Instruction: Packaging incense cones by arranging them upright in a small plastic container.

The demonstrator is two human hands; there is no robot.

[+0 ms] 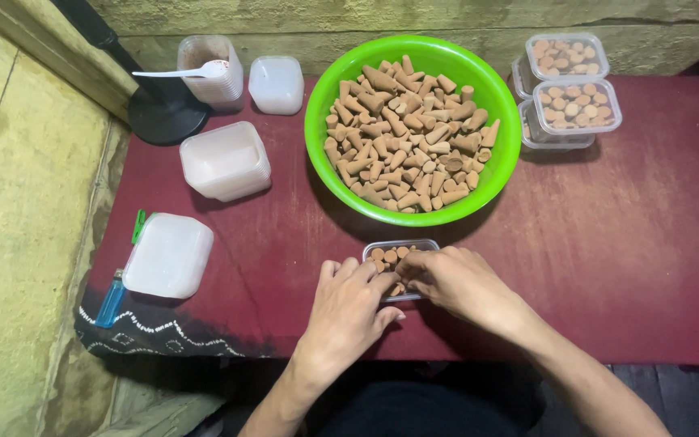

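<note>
Both hands, left hand (348, 301) and right hand (453, 279), pinch brown cones (387, 256) into the small tub (402, 245); they're better packed upright and snug.

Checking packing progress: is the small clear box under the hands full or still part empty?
Cannot tell: the small clear box shows cones at its far end, but both hands cover the rest.

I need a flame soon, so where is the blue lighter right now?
In the head view the blue lighter lies at the table's far left edge, beside the stack of white lids and just below a green clip.
</note>
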